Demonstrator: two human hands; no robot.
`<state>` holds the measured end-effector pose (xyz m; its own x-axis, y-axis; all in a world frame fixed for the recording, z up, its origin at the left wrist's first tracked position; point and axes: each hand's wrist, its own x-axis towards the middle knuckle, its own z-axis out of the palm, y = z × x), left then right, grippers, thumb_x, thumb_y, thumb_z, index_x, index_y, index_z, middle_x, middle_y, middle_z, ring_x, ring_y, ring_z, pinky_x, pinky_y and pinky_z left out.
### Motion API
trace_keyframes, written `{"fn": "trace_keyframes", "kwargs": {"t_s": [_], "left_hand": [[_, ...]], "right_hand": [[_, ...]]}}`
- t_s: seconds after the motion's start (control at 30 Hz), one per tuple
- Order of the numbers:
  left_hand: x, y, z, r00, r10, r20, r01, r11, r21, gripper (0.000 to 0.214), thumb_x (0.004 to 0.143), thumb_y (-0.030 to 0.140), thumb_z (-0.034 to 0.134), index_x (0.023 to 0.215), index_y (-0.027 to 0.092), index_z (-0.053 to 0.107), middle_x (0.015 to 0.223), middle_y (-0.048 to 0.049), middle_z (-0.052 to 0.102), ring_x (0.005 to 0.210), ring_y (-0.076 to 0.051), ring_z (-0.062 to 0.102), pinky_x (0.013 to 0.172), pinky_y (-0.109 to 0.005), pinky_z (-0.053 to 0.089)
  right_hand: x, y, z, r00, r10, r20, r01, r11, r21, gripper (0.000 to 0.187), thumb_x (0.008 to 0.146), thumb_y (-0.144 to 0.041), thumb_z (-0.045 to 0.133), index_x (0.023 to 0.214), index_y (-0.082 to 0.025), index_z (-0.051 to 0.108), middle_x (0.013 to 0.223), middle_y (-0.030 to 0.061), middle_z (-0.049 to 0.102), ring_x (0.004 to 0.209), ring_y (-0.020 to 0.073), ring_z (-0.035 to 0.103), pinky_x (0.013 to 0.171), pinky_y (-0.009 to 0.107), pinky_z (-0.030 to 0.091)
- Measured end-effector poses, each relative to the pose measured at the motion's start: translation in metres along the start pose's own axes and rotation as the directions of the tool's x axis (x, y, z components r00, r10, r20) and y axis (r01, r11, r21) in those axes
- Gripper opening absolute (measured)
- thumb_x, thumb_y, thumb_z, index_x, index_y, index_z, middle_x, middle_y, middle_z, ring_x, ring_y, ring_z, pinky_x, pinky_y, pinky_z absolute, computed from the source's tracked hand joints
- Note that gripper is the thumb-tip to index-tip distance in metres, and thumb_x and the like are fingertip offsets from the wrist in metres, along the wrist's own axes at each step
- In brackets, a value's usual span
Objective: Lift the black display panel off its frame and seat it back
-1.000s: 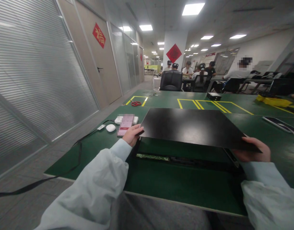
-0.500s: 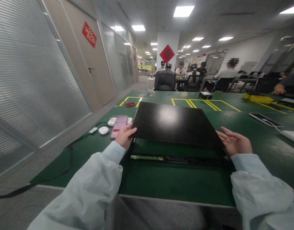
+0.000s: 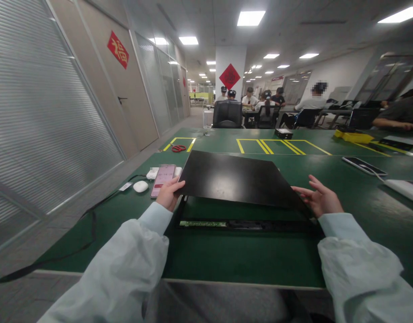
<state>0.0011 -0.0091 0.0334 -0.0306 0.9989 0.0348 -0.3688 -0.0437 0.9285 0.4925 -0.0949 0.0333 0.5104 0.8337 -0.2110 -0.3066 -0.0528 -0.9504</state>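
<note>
Left hand (image 3: 169, 194) pinches near-left corner of flat black rectangular panel (image 3: 233, 177); right hand (image 3: 322, 200), fingers spread, just beside its near-right corner.

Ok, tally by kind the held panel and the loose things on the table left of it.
Black panel: 1
Phone: 1
Red scissors: 1
White oval case: 1
White block behind the phone: 1
Black cable: 1
Total: 6

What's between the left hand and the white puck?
Head view: the near end of a pink-screened phone, lying flat between the white puck and the left hand gripping the black panel.
</note>
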Motion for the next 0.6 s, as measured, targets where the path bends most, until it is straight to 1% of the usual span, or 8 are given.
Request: {"fn": "trace_keyframes", "kwargs": {"t_s": [0.07,0.17,0.23,0.33,0.43,0.53,0.6], "left_hand": [[0.0006,0.0,-0.0004,1.0,-0.005,-0.001,0.005,1.0,0.012,0.036,0.053,0.022,0.099,0.087,0.018,0.087,0.086,-0.0088,0.088,0.101,-0.035,0.085,0.082,-0.037,0.067],[0.0014,0.0005,-0.0007,1.0,-0.029,-0.008,0.029,0.999,0.02,0.036,0.053,0.02,0.098,0.087,0.018,0.087,0.086,-0.0085,0.088,0.096,-0.034,0.085,0.079,-0.037,0.067],[0.002,0.0006,-0.001,0.999,-0.047,-0.008,0.048,0.999,0.023,0.037,0.054,0.019,0.098,0.09,0.017,0.088,0.086,-0.0088,0.088,0.094,-0.032,0.085,0.077,-0.035,0.067],[0.0034,-0.0008,-0.0027,0.997,-0.072,0.019,0.071,0.997,0.03,0.041,0.054,0.018,0.098,0.093,0.015,0.089,0.087,-0.0101,0.088,0.096,-0.033,0.086,0.078,-0.035,0.066],[0.005,-0.0035,-0.0059,0.995,-0.082,0.06,0.079,0.996,0.039,0.043,0.053,0.017,0.099,0.094,0.014,0.086,0.086,-0.0101,0.087,0.096,-0.033,0.086,0.083,-0.036,0.067],[0.0055,-0.0052,-0.009,0.99,-0.099,0.103,0.092,0.993,0.073,0.041,0.055,0.018,0.099,0.092,0.016,0.082,0.079,-0.0055,0.083,0.084,-0.029,0.083,0.079,-0.036,0.067],[0.0051,-0.0051,-0.0102,0.985,-0.117,0.129,0.106,0.99,0.092,0.039,0.056,0.017,0.099,0.09,0.017,0.08,0.077,-0.0022,0.081,0.075,-0.024,0.08,0.074,-0.033,0.065]], "right_hand": [[0.0037,0.0003,-0.0031,1.0,0.012,-0.001,-0.012,0.999,-0.041,0.081,0.085,-0.029,0.073,0.163,-0.029,0.053,0.088,0.0094,0.085,0.053,0.018,0.056,0.046,0.023,0.044],[0.0065,0.0011,-0.0048,1.0,0.026,-0.002,-0.026,0.995,-0.101,0.074,0.092,-0.034,0.069,0.164,-0.03,0.051,0.085,0.0091,0.084,0.041,0.0118,0.034,0.038,0.02,0.028],[0.0071,0.0016,-0.0045,0.999,0.035,0.0,-0.035,0.993,-0.116,0.068,0.096,-0.038,0.067,0.161,-0.03,0.052,0.086,0.0097,0.084,0.038,0.0092,0.026,0.036,0.019,0.022],[0.0071,0.0019,-0.003,0.999,0.049,-0.004,-0.049,0.992,-0.117,0.061,0.097,-0.043,0.07,0.154,-0.028,0.056,0.087,0.0115,0.084,0.037,0.0087,0.027,0.035,0.019,0.023],[0.0068,0.0021,-0.0023,0.998,0.051,-0.025,-0.054,0.992,-0.116,0.057,0.098,-0.042,0.068,0.152,-0.025,0.058,0.085,0.0134,0.083,0.037,0.0087,0.027,0.034,0.02,0.023],[0.0083,0.0038,-0.0048,0.998,0.047,-0.041,-0.052,0.991,-0.123,0.056,0.098,-0.04,0.067,0.151,-0.022,0.059,0.082,0.0138,0.082,0.037,0.0086,0.028,0.035,0.02,0.023],[0.0111,0.0058,-0.0081,0.999,0.018,-0.037,-0.023,0.99,-0.138,0.057,0.097,-0.046,0.07,0.147,-0.021,0.062,0.082,0.0134,0.082,0.037,0.0092,0.029,0.034,0.023,0.023]]}}
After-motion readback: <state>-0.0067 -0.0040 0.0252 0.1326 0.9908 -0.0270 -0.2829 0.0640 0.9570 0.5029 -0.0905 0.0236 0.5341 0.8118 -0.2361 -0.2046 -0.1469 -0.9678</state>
